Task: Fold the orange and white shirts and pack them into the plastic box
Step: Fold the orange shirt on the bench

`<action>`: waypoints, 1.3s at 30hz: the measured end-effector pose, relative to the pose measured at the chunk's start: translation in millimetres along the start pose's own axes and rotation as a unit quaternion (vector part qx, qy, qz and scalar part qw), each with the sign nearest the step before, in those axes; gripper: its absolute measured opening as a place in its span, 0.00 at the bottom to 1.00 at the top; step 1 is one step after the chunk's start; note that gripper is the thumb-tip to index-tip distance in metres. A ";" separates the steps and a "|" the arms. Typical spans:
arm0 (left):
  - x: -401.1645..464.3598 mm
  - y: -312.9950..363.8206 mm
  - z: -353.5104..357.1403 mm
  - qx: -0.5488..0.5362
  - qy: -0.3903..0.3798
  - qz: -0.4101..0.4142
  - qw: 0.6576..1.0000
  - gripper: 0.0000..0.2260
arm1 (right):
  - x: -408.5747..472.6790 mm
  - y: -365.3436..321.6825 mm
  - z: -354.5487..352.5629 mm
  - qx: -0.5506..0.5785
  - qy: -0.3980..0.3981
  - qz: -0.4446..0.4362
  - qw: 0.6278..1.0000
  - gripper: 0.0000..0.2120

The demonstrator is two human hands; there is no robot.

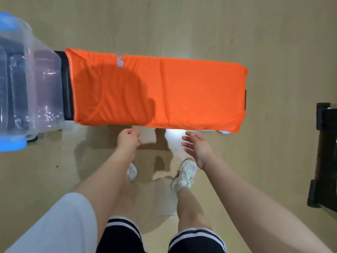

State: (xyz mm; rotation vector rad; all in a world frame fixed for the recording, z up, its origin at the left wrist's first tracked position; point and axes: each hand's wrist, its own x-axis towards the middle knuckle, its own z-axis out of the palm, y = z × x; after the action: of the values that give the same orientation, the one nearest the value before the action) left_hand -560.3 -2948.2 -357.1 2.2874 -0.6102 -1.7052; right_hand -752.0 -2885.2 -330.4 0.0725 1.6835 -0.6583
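At the far left edge, a clear plastic box with blue handles (31,92) is standing on the pale wooden floor (182,24), blurred by the wide lens, with dark folded things showing faintly through its wall; just right of it, a black bench-like surface (66,84) is peeking out from under the cloth; lying along that surface and stretching towards the right, the bright orange shirt (164,94) is folded into a long narrow rectangle, its collar end pointing left towards the box and a small pale printed logo sitting near its far edge; a sliver of white fabric (225,132) is showing at its near right corner, though whether this is the white shirt cannot be told. Near the shirt's near edge, the left hand (127,141) is hovering with fingers loosely curled, holding nothing and apart from the cloth; to the right of it, the right hand (197,147) is hanging with fingers spread and relaxed, also holding nothing; below them, two white trainers (184,175) are standing on the floor; at the right edge, a dark piece of furniture (324,152) is partly cropped.
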 end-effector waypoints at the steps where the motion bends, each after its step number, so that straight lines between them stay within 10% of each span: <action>1: 1.1 -14.4 9.6 -0.077 0.007 -0.032 0.996 0.07 | 9.7 3.2 -4.2 0.019 0.002 0.014 1.000 0.09; 7: 39.3 -45.9 47.2 -0.364 -0.034 -0.025 0.931 0.18 | 80.9 22.4 7.4 0.204 -0.015 0.074 0.976 0.10; 14: 77.3 -56.1 55.2 -0.364 -0.145 0.020 0.920 0.03 | 117.3 35.5 22.3 0.312 -0.047 0.012 0.949 0.09; 25: 40.1 -92.9 27.2 -0.370 -0.096 -0.023 0.924 0.08 | 81.0 83.8 14.2 0.225 -0.002 0.044 0.973 0.06; 39: 30.9 -65.4 150.8 -0.476 -0.130 -0.069 0.867 0.20 | 120.6 28.2 -103.2 0.400 0.010 -0.032 0.916 0.14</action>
State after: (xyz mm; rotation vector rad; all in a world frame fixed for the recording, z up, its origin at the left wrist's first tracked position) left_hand -683.7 -2894.0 -456.0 1.4188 0.3428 -1.7998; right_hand -860.5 -2851.5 -444.9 0.6085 1.3405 -1.3667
